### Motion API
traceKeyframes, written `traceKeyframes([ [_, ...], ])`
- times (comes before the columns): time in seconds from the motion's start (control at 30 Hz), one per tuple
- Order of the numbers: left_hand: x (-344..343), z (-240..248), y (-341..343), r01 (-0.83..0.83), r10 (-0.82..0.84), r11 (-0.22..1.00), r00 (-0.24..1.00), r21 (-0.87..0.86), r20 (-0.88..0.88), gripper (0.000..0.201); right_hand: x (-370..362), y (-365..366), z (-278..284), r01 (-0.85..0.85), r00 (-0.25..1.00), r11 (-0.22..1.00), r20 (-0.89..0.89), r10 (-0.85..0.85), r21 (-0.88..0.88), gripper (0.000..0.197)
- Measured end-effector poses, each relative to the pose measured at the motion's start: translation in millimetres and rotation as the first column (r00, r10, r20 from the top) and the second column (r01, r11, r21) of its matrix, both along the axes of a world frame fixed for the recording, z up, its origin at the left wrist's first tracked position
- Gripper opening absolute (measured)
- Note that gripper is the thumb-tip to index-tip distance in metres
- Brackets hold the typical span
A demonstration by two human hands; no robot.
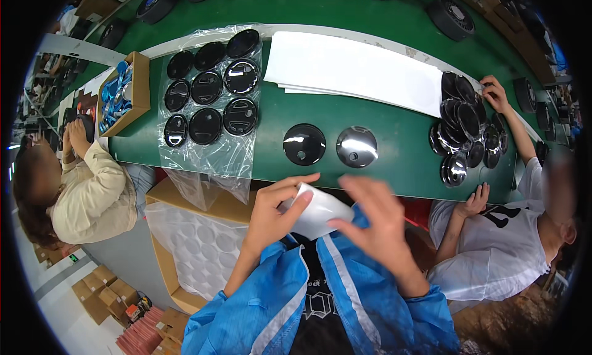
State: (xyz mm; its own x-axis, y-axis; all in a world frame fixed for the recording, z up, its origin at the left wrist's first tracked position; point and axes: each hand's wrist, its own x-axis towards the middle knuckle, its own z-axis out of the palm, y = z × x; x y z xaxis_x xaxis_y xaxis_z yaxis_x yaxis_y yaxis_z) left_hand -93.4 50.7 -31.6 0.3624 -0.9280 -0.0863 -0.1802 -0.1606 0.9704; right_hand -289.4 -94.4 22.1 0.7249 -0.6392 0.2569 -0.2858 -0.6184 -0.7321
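Pinching a curled white sheet [324, 213] between thumb and fingers of the left hand [279, 208], just before the table [398, 148]. With right hand [377, 216] spread and blurred at the sheet's right end, cannot tell if touching. Facing a black disc [304, 140] and a shiny disc [357, 144].

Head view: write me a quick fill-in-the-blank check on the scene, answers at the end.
The curled sheet in the left hand is ____.
The clear plastic bears ____ black discs.
The cardboard box stands to the ____ of the clear plastic.
The tabletop is ____.

Missing words: white; nine; left; green.
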Motion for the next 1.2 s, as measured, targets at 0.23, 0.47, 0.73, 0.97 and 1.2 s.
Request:
traceKeyframes([
  [0.23,2,30,13,0.031,-0.037,0.998,0.992,-0.049,-0.117,0.014,1,-3,-4,0.029,0.998,0.899,-0.058,-0.005,0.437,0.05],
  [0.47,5,42,33,0.038,-0.016,0.992,0.986,-0.123,0.168,0.023,19,21,21,-0.274,0.959,0.942,0.026,0.284,-0.193,0.04],
  [0.73,-1,43,42,-0.019,0.02,1.0,0.985,0.007,-0.171,0.02,25,26,-6,-0.296,0.945,0.936,0.083,0.315,-0.189,0.035],
  [0.97,-5,5,47,-0.234,0.272,0.96,0.911,0.153,-0.311,0.019,19,20,-9,-0.362,0.918,0.87,0.033,0.394,-0.334,0.024],
  [1.2,24,5,39,-0.173,0.183,0.983,0.945,-0.06,0.271,0.011,41,-25,-2,0.015,0.975,0.791,0.168,-0.148,0.611,0.009],
])
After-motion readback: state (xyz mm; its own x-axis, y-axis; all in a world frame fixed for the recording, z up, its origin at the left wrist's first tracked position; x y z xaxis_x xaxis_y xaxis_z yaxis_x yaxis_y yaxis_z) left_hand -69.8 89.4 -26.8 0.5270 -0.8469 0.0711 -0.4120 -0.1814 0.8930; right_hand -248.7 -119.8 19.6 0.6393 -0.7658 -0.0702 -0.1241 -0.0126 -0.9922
